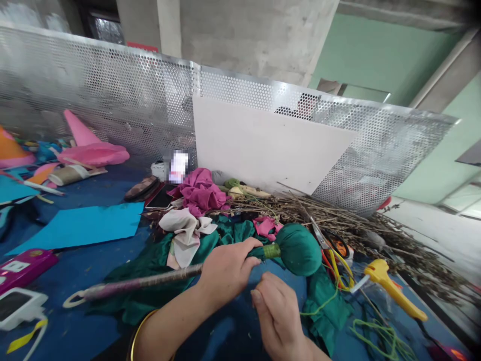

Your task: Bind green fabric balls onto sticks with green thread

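My left hand (pixel 227 269) grips a long stick (pixel 139 284) just behind a round ball of green cloth (pixel 298 249) tied onto its end with green thread. The stick runs left to a white loop at its tip. My right hand (pixel 278 313) hovers just below the ball's neck, fingers curled and pinched together near the green thread; whether it holds the thread is hard to tell. A gold bangle sits on my left wrist.
Green, pink (pixel 199 193) and cream cloth scraps lie on the blue table. Dry twigs (pixel 356 225), scissors (pixel 332 240), a yellow-handled tool (pixel 394 288) and loose green string (pixel 379 336) lie right. Blue paper (pixel 82 225), pink cones (pixel 86 145) and a perforated metal screen (pixel 112 100) stand left and behind.
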{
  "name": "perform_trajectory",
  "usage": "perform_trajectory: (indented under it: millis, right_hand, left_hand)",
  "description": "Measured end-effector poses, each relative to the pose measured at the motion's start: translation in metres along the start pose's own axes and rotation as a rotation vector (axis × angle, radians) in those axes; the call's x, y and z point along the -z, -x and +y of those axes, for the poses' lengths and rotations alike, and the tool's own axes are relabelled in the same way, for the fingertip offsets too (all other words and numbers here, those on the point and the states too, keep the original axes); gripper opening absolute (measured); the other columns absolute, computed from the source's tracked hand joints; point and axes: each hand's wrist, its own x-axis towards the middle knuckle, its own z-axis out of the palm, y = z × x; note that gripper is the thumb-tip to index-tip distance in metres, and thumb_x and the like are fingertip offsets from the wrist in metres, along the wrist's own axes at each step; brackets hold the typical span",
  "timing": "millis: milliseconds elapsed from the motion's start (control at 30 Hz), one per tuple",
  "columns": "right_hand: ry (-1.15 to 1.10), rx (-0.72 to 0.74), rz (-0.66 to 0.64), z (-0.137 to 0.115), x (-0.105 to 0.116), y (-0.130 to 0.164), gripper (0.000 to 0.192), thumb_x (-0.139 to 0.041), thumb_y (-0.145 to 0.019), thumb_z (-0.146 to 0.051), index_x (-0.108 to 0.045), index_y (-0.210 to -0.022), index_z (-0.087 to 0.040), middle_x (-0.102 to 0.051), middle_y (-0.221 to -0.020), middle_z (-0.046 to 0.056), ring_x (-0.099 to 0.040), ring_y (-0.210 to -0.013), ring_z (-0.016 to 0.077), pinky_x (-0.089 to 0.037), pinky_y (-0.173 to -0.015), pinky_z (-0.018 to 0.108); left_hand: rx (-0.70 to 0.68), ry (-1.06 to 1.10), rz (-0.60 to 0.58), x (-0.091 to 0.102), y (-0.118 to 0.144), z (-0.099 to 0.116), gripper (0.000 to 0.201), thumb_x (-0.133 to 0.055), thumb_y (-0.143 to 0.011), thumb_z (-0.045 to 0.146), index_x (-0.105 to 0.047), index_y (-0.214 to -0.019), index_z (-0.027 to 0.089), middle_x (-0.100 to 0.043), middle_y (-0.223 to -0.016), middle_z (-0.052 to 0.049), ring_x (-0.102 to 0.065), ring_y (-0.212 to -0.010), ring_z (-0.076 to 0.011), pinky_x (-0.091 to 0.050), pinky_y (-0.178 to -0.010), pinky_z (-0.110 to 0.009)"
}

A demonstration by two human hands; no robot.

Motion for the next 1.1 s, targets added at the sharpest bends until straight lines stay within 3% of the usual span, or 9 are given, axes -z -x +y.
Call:
perform_trajectory:
  millis: [167,300,400,533,767,933,1100]
  right_hand:
    - [-0.103,-0.038,-0.117,0.002,0.015,-0.013,0.023,-0.036,-0.093,-0.012,-0.048,-0.076,-0.021,-0.055,-0.069,0.003,-0.051,-0.066,0.0160,-0.041,-0.059,0.028]
    - [0.061,-0.069,-0.085,0.007,0.042,-0.023,0.018,-0.043,-0.092,-0.013,-0.054,-0.079,-0.020,-0.060,-0.094,0.008,-0.056,-0.068,0.0135,-0.045,-0.058,0.024]
    - [0.183,-0.116,-0.083,0.017,0.060,-0.027,0.020,-0.044,-0.092,-0.014,-0.055,-0.077,-0.020,-0.057,-0.090,0.007,-0.055,-0.064,0.0124,-0.044,-0.055,0.023]
    - [0.198,-0.154,-0.181,0.030,0.071,-0.031,0.021,-0.043,-0.095,-0.020,-0.054,-0.076,-0.021,-0.056,-0.091,0.006,-0.056,-0.069,0.0136,-0.044,-0.060,0.024]
    - [-0.083,-0.340,-0.350,0.059,0.072,-0.033,0.030,-0.044,-0.096,-0.030,-0.053,-0.070,-0.020,-0.052,-0.080,0.003,-0.052,-0.075,0.0154,-0.041,-0.070,0.027]
    - [-0.462,-0.482,-0.441,0.089,0.066,-0.026,0.040,-0.051,-0.092,-0.046,-0.058,-0.065,-0.018,-0.053,-0.076,0.002,-0.050,-0.073,0.0148,-0.041,-0.070,0.027]
    - [-0.592,-0.531,-0.453,0.114,0.039,-0.013,0.056,-0.049,-0.083,-0.067,-0.057,-0.059,-0.017,-0.056,-0.072,0.003,-0.051,-0.064,0.0134,-0.043,-0.059,0.027]
  left_hand:
    - [-0.055,-0.151,-0.029,-0.006,-0.002,-0.005,0.027,-0.047,-0.091,0.025,-0.055,-0.117,0.025,-0.073,-0.099,-0.004,-0.069,-0.089,-0.0226,-0.049,-0.071,-0.030]
    - [-0.114,-0.227,-0.070,-0.004,0.000,-0.003,0.022,-0.048,-0.090,0.024,-0.058,-0.108,0.021,-0.071,-0.092,-0.005,-0.069,-0.085,-0.0233,-0.050,-0.068,-0.030]
    - [-0.185,-0.290,-0.105,-0.001,0.002,0.002,0.019,-0.049,-0.089,0.024,-0.058,-0.106,0.021,-0.070,-0.088,-0.004,-0.069,-0.081,-0.0234,-0.050,-0.064,-0.030]
    - [-0.332,-0.381,-0.177,-0.003,0.004,0.007,0.015,-0.052,-0.087,0.022,-0.058,-0.101,0.021,-0.067,-0.081,-0.003,-0.067,-0.072,-0.0237,-0.049,-0.056,-0.031]
    - [-0.560,-0.398,-0.230,-0.004,0.006,0.008,0.012,-0.054,-0.089,0.029,-0.056,-0.099,0.023,-0.064,-0.077,-0.001,-0.063,-0.066,-0.0214,-0.045,-0.050,-0.029]
    - [-0.596,-0.374,-0.192,-0.001,0.006,0.006,0.014,-0.054,-0.090,0.032,-0.056,-0.102,0.025,-0.064,-0.078,0.001,-0.063,-0.066,-0.0203,-0.041,-0.049,-0.029]
    - [-0.547,-0.261,-0.184,0.006,0.004,0.005,0.021,-0.055,-0.089,0.030,-0.054,-0.109,0.025,-0.068,-0.088,0.001,-0.066,-0.077,-0.0207,-0.043,-0.056,-0.028]
